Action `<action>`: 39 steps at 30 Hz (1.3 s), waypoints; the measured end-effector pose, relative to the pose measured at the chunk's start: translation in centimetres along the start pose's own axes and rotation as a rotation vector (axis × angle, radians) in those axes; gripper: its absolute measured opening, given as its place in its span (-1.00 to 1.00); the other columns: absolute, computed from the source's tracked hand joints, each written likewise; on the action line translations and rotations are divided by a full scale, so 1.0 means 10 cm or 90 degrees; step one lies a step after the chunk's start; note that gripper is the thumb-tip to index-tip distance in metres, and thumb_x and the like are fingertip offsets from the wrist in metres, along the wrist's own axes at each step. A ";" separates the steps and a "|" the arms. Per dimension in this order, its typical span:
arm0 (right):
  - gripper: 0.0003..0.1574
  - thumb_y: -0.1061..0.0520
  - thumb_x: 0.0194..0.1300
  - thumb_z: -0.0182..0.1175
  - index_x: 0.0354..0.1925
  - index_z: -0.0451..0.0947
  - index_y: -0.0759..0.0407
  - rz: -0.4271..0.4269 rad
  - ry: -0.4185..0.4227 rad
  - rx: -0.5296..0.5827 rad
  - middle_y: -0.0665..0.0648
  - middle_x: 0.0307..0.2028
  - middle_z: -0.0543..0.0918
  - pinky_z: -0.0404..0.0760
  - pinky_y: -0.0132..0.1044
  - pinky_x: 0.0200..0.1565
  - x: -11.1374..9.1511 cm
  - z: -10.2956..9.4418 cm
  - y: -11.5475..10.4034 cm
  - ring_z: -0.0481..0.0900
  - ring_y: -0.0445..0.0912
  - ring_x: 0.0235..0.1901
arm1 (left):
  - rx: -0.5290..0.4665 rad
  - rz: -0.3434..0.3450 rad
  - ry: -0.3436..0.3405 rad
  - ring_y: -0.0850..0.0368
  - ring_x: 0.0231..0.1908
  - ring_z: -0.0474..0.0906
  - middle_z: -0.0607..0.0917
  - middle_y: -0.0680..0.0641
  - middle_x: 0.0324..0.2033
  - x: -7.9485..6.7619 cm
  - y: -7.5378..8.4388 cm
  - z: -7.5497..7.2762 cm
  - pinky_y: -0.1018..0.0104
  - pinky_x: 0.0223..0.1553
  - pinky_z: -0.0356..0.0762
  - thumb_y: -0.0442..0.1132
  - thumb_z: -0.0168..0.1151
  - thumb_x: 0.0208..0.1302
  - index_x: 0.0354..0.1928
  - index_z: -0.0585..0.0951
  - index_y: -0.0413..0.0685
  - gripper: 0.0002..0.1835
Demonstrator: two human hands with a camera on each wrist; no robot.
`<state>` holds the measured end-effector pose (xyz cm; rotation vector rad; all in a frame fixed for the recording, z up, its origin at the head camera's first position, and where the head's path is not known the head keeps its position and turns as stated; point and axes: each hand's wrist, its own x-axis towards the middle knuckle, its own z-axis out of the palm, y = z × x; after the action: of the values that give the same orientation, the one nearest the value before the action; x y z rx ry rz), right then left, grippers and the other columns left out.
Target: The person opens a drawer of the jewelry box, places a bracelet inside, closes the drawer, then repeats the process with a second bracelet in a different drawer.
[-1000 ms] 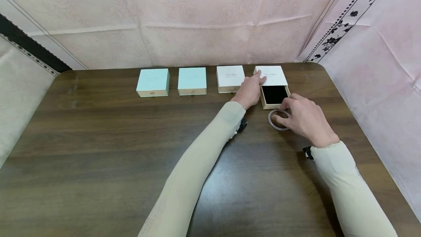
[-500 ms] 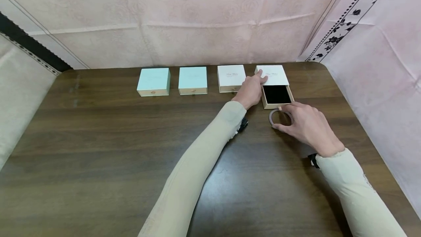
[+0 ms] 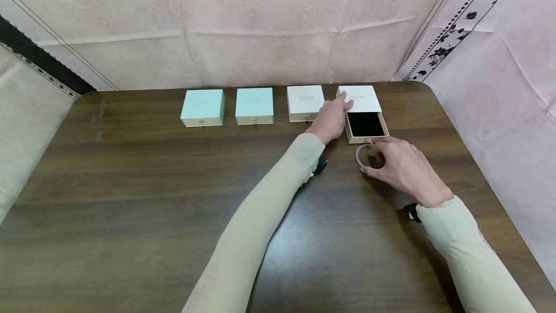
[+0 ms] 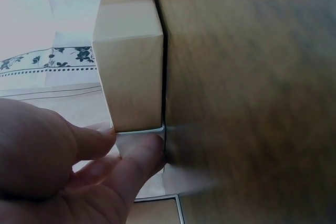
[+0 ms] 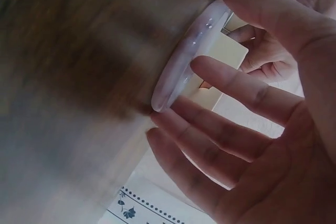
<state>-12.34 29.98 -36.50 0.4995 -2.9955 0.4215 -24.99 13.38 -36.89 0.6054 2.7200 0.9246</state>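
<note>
At the far right of the row, a white drawer box (image 3: 358, 99) has its beige drawer (image 3: 367, 140) pulled out, showing a black lining. My left hand (image 3: 331, 119) holds the box's white sleeve, with fingers on its top and side; in the left wrist view the fingers (image 4: 139, 163) press on the sleeve just behind the drawer. In front of the drawer is a pale, translucent lilac bangle (image 5: 189, 56), low over the table. My right hand (image 3: 401, 165) grips it by the rim, thumb at one end and fingertips at the other. The hand hides the bangle's right part in the head view.
Another white drawer box (image 3: 304, 103) stands just left of the left hand. Two mint-green drawer boxes (image 3: 254, 105) stand further left, drawers closed. The brown wooden table (image 3: 152, 197) ends at a pale patterned cloth (image 3: 260, 28) behind and at the sides.
My right hand has drawn back slightly rightward, and its thumb has gone from inside the bangle to its near rim. More of the drawer's right side shows. The left hand stays on the box.
</note>
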 end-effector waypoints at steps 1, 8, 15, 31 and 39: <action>-0.74 0.00 0.14 0.51 -0.27 0.73 0.11 0.003 -0.006 0.002 0.22 0.14 0.71 0.59 0.09 -0.14 0.00 0.00 0.00 0.71 0.14 -0.11 | 0.002 0.002 -0.001 0.09 0.49 0.29 0.07 0.05 0.63 0.00 0.00 0.00 0.50 0.03 0.48 -0.40 -0.18 0.61 0.53 0.29 0.14 -0.45; -0.81 0.04 0.12 0.48 -0.47 0.66 0.03 0.007 -0.035 0.009 0.25 0.15 0.70 0.47 -0.10 -0.21 0.02 -0.02 0.05 0.66 0.07 -0.10 | -0.003 0.002 -0.002 0.08 0.46 0.34 0.06 0.06 0.63 -0.01 0.00 0.00 0.47 -0.12 0.47 -0.38 -0.19 0.62 0.54 0.29 0.15 -0.46; -0.82 0.04 0.06 0.48 -0.48 0.65 0.03 0.024 -0.045 0.019 0.25 0.03 0.70 0.50 -0.05 -0.12 0.02 -0.02 0.07 0.62 0.12 0.02 | -0.001 0.002 0.000 0.04 0.49 0.29 0.06 0.05 0.63 0.00 -0.01 0.00 0.44 -0.09 0.49 -0.31 -0.21 0.64 0.54 0.28 0.14 -0.49; -0.79 0.03 -0.01 0.47 -0.41 0.63 0.04 0.037 -0.039 0.006 0.18 0.03 0.69 0.50 -0.09 -0.16 -0.04 -0.02 0.06 0.62 0.02 -0.14 | 0.019 -0.012 -0.017 0.05 0.49 0.29 0.03 0.09 0.63 0.01 -0.01 0.03 0.47 0.06 0.51 -0.33 -0.19 0.64 0.54 0.28 0.19 -0.47; -0.80 0.03 0.01 0.47 -0.39 0.66 0.04 0.053 -0.047 0.007 0.11 -0.06 0.67 0.52 -0.05 -0.12 -0.04 -0.09 0.07 0.60 0.02 -0.11 | 0.005 -0.010 -0.010 0.03 0.48 0.31 0.04 0.10 0.63 0.01 -0.01 0.01 0.46 -0.11 0.46 -0.31 -0.20 0.64 0.54 0.28 0.18 -0.48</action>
<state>-12.14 30.97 -35.86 0.4013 -3.0952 0.4347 -25.10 13.42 -36.98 0.5888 2.7116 0.9007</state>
